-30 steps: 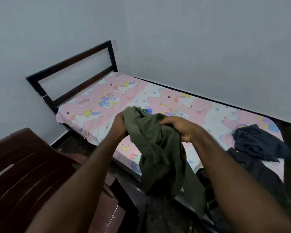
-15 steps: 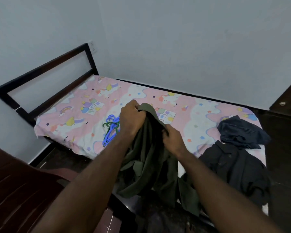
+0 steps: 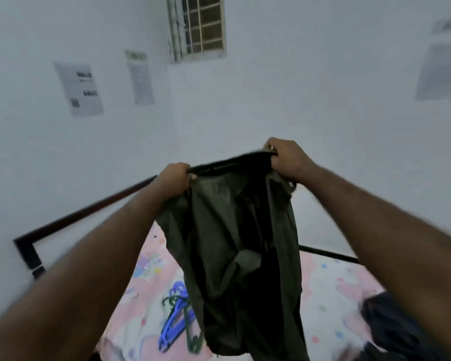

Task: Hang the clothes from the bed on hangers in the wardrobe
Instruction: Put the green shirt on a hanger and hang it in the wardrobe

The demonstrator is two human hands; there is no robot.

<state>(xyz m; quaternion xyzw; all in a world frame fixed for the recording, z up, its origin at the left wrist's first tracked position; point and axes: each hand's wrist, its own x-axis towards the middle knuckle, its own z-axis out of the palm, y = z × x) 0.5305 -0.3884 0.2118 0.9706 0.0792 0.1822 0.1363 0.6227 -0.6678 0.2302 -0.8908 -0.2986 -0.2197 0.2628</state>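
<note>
the olive shirt [image 3: 235,246] is now lifted off the bed [image 3: 331,303] and spread out, left hand [image 3: 173,179] and right hand [image 3: 287,158] each clamped on the top edge. hangers [image 3: 176,317] wait below, so threading one comes next i'd guess.

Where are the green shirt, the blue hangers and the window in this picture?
green shirt [image 3: 227,230], head view, middle of the hanging cloth.
blue hangers [image 3: 172,325], head view, middle of the stack.
window [image 3: 203,24], head view, barred pane.
</note>
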